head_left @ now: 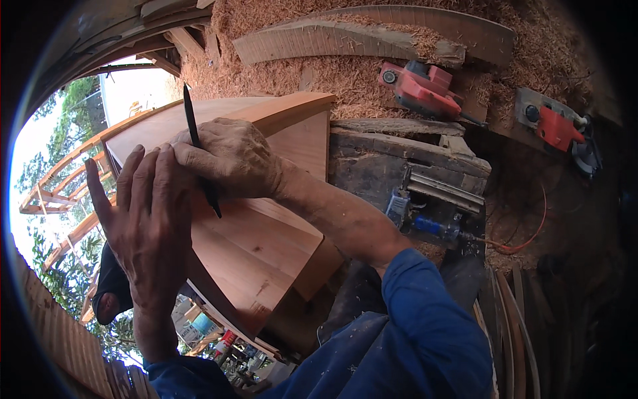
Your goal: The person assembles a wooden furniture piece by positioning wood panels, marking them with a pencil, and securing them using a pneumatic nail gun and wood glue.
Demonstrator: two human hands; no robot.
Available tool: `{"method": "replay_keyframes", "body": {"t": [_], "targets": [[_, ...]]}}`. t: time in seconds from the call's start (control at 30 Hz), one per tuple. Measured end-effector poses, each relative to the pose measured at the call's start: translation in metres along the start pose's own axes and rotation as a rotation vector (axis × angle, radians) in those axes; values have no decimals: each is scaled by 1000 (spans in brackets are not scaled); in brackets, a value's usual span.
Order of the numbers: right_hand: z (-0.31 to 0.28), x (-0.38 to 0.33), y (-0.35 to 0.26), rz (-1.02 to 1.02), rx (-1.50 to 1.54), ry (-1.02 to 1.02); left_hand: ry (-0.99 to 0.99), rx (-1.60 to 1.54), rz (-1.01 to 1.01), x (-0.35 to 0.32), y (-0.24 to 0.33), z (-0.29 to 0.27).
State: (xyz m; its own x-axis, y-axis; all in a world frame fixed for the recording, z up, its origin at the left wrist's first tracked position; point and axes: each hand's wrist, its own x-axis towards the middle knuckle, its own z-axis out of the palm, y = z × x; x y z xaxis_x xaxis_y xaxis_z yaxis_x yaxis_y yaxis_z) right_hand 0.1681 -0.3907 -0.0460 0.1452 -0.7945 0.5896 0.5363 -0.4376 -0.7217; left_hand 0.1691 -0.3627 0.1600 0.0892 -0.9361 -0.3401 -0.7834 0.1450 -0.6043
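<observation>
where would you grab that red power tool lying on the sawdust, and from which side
Probably by the top handle of the red power tool, coming down from above. It lies flat on the sawdust with the handle facing up and clear of the curved plank behind it. The right hand holds a pencil on the wooden panel, the left hand beside it.

Sawdust-covered floor [319, 80], 2 red power tools [422, 86], curved planks [345, 40]
</observation>
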Motion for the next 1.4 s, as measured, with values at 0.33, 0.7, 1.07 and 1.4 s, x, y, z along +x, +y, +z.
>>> {"method": "replay_keyframes", "body": {"t": [0.33,0.7,1.07,1.4], "targets": [[-13,-8,6,2,66,16,-33,56,185,5,-8,1],[-89,-162,102,558,-616,-50,3,36,185,1,-13,6],[-102,-161,115,381,-655,-58,-14,9,169,6,-10,4],[-150,-119,152,959,255,-476,-10,22,105,-4,-16,6]]}}
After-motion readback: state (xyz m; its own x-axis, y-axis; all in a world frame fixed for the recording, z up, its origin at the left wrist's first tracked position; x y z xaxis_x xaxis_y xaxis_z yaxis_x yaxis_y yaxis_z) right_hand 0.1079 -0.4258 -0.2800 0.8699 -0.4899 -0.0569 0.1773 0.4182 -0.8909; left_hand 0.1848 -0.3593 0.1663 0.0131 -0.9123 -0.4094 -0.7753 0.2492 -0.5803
